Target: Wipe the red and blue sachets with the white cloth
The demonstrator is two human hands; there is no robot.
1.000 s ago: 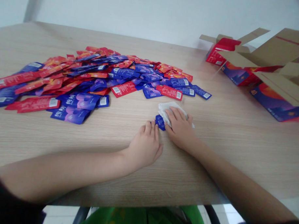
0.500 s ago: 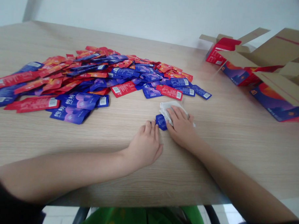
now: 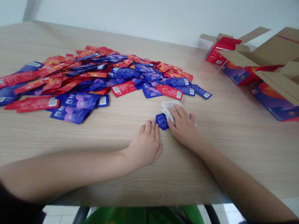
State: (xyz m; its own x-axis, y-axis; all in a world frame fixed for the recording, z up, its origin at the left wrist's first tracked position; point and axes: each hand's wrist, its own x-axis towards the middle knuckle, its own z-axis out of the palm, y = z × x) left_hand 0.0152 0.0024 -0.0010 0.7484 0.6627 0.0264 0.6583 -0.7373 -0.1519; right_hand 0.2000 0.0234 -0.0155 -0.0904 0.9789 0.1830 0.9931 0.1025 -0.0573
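My right hand [image 3: 183,128] rests on a crumpled white tissue or wipe [image 3: 168,109], with its fingers curled over it and the tissue's right part hidden. A small blue sachet [image 3: 162,121] lies between my hands, touching the tissue's lower left side. My left hand [image 3: 145,146] lies on the wooden table [image 3: 201,179], fingertips just below the sachet, holding nothing. Beyond my hands spreads a large heap of red, orange and blue foil sachets [image 3: 91,78], and its nearest sachets are a short way past the tissue.
A flattened, opened cardboard carton [image 3: 276,54] stands at the far right of the table, with printed blue-and-red box panels [image 3: 274,103] and a red box [image 3: 221,50] beside it. A wall runs behind the table. Something green [image 3: 141,218] shows below the near edge.
My right hand has slid a little to the right, and the white tissue and blue sachet have shifted right with it. My left hand has stayed in place.
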